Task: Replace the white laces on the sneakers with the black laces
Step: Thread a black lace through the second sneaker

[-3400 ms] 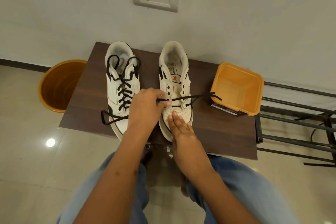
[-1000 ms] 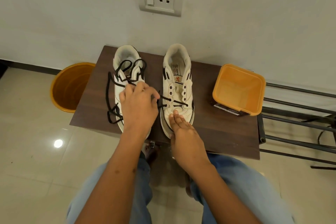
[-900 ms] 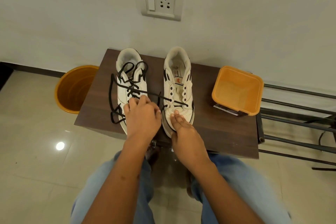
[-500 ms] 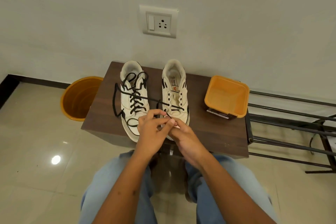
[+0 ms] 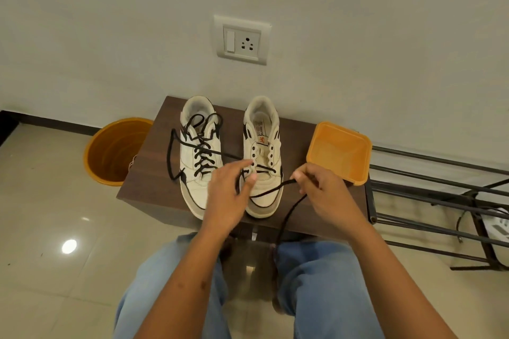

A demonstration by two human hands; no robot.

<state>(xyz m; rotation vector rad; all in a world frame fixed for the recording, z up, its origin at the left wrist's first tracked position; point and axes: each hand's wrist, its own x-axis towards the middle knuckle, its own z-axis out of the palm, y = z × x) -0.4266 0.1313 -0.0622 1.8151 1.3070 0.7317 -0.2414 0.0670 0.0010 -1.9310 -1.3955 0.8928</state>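
I am working on the right sneaker (image 5: 263, 157), which is sitting on the table (image 5: 154, 187) toe toward me so the eyelets are facing up and within easy reach. My right hand (image 5: 321, 190) is pinching the black lace (image 5: 271, 192) between thumb and fingertips, just off the shoe's right side, with the lace running from that pinch back across the toe toward the lowest eyelets. I am holding it out sideways, I judge, to draw the slack through and keep the strand from tangling; its loose tail is hanging down off the table edge between my knees. My left hand (image 5: 230, 192) is hovering over the near side of the same shoe, fingers loosely spread, thumb by the bottom eyelets; a bit of lace is passing beside the thumb, but I cannot tell if it is actually gripped. The left sneaker (image 5: 199, 151) beside it is already laced in black, its ends lying loose on the table. Only the lowest row of the right one looks threaded, so most eyelets are waiting. An orange tub (image 5: 340, 151) is standing to the right, an orange bucket (image 5: 114, 151) on the floor to the left.
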